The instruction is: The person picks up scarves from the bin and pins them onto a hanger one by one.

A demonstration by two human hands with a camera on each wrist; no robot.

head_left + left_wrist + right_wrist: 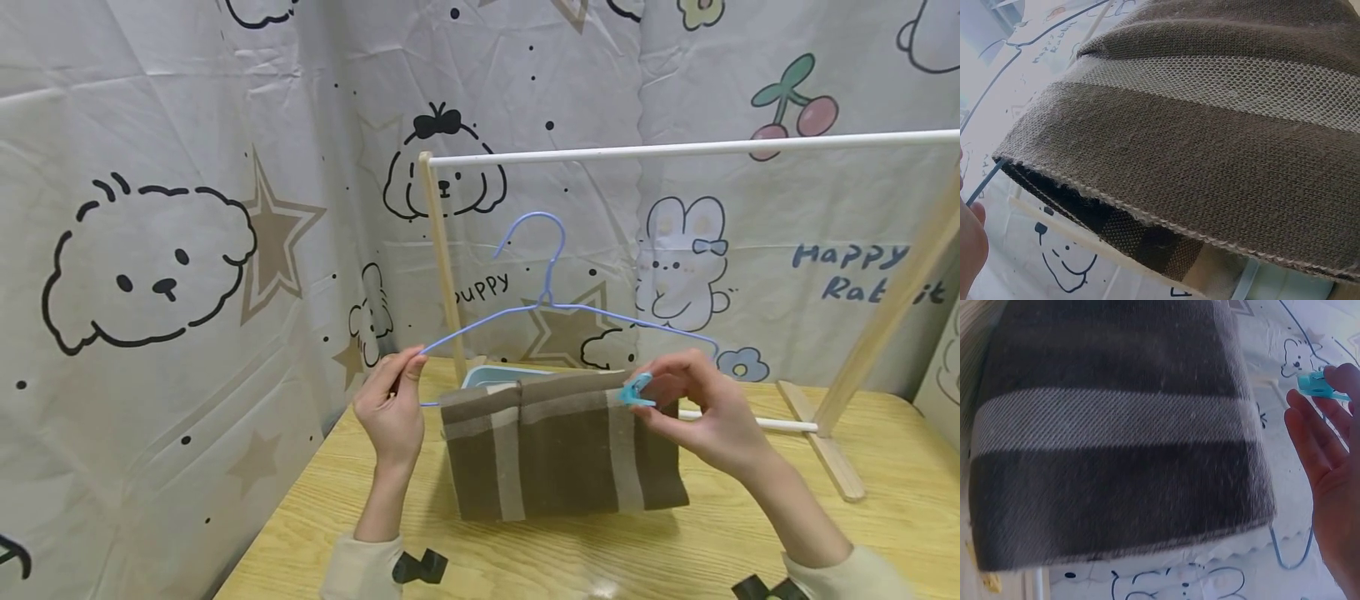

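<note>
A blue wire hanger (pixel 551 275) is held up in the head view, its hook at the top. Over its lower bar hangs a folded brown knit scarf (pixel 570 458) with pale stripes. My left hand (pixel 393 404) pinches the hanger's left end between thumb and fingers, just beside the scarf's edge. My right hand (pixel 701 408) pinches a small turquoise clothespin (pixel 636 390) close to the scarf's upper right part. In the right wrist view the clothespin (pixel 1317 383) sits between thumb and fingertips, off to the side of the scarf (pixel 1116 481).
A rack with a white top rail (pixel 675 150) and wooden legs stands behind on the wooden table (pixel 300 533). Partly hidden behind the scarf is a light blue basket (pixel 480 377). Printed cloth (pixel 187 100) hangs around the table.
</note>
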